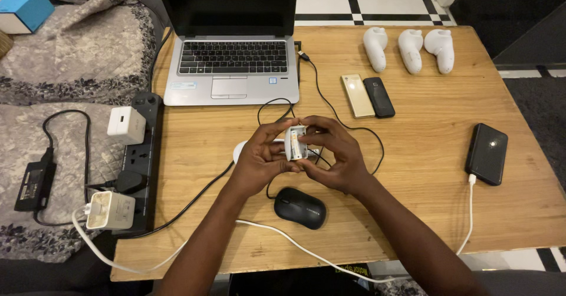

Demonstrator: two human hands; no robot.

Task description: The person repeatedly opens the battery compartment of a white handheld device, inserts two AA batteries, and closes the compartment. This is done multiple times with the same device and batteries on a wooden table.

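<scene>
A small white device [295,143] with its battery bay open is standing upright above the wooden table [424,172], both the left hand [259,160] and right hand [333,154] pinching its sides equally.

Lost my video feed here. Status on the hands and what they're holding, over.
Left hand and right hand both gripping small white device, battery bay open, above wooden table. Black mouse just below hands; black cable trails behind them.

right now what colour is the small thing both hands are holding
White, with a yellowish part inside; the small device shows best in the head view.
</scene>
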